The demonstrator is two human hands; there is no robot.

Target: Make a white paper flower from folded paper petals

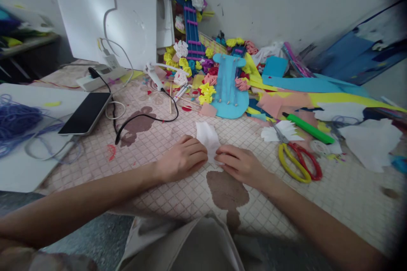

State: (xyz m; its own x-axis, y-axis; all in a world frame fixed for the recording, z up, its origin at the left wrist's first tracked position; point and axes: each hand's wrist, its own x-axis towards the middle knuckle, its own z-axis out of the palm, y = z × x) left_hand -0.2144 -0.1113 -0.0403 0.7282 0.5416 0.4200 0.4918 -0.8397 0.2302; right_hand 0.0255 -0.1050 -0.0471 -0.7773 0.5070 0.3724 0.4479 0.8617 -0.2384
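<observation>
My left hand (pixel 182 159) and my right hand (pixel 240 164) meet at the middle of the table, fingers curled and pinched on a small white piece of paper or foam (pixel 208 136) that sticks up between them. The piece lies on a pink checked tablecloth (pixel 152 148). Both hands rest on the cloth.
Yellow-and-red scissors (pixel 299 161) and a green marker (pixel 308 128) lie to the right. A black phone (pixel 85 112) with a cable sits left, beside blue thread (pixel 15 120). Blue foam guitar shapes (pixel 229 89) with paper flowers and coloured foam scraps fill the back.
</observation>
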